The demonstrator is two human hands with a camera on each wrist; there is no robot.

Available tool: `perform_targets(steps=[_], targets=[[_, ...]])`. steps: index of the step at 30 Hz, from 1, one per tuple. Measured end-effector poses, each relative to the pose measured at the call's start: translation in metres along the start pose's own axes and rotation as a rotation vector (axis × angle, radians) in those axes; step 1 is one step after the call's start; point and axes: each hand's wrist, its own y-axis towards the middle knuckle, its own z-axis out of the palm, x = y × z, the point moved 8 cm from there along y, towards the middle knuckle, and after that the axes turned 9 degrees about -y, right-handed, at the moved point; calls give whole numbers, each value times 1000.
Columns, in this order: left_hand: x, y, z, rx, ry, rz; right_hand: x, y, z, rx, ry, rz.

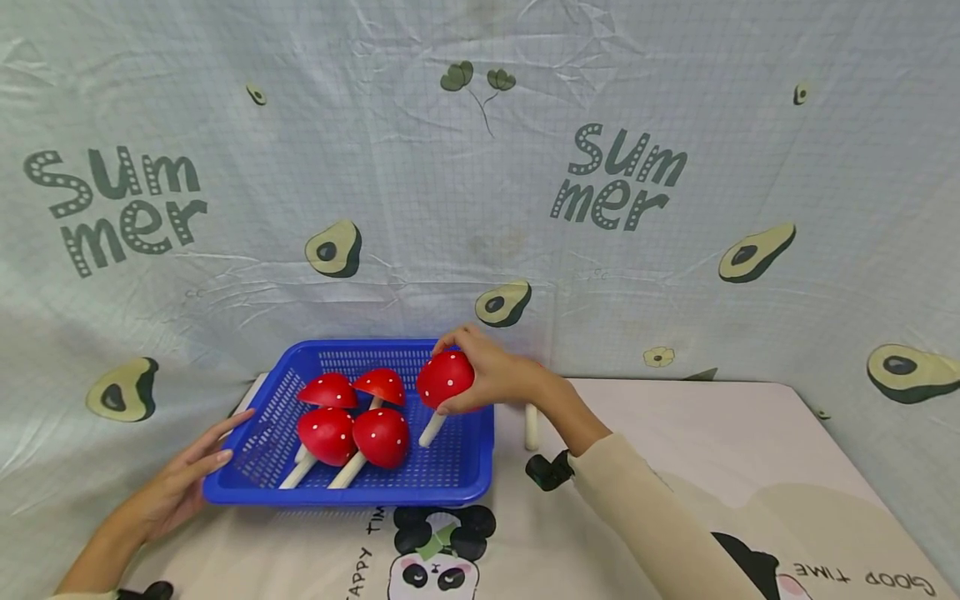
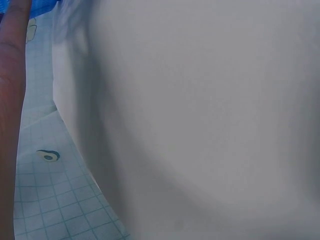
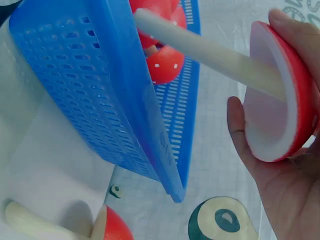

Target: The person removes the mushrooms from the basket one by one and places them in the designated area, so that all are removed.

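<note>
My right hand (image 1: 491,367) holds a toy mushroom (image 1: 446,382) by its red, white-dotted cap, over the right part of a blue plastic basket (image 1: 352,497). In the right wrist view, thumb and fingers curl round the cap of this mushroom (image 3: 304,105), and its pale stem points over the basket rim. Several similar mushrooms (image 1: 325,435) lie in the basket's left half. At the basket's left side, my left hand (image 1: 176,483) touches the rim with fingers extended. In the left wrist view, one straight finger (image 2: 11,95) reaches the blue edge.
Another mushroom lies on the table right of the basket; its stem (image 1: 532,428) shows below my right wrist, and its red cap (image 3: 117,227) appears in the right wrist view. A printed cloth (image 1: 420,275) hangs behind the pale, panda-patterned table (image 1: 675,425).
</note>
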Motion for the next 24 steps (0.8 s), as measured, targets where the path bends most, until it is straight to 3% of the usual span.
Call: perform_targets(steps=[6,12,19,24], targets=[[0,-1,0,-19,27,2,-2,-9,-12,-72,-64,-28],[0,0,-1,-67,59,-19,-11,-24,-19,-154,-11,-45],[1,0,1,-44,54,-17,-21,-40,-30,-261,-43,-24],[1,0,0,-32,32,-5,-23,-43,-32,-280,-94,17]])
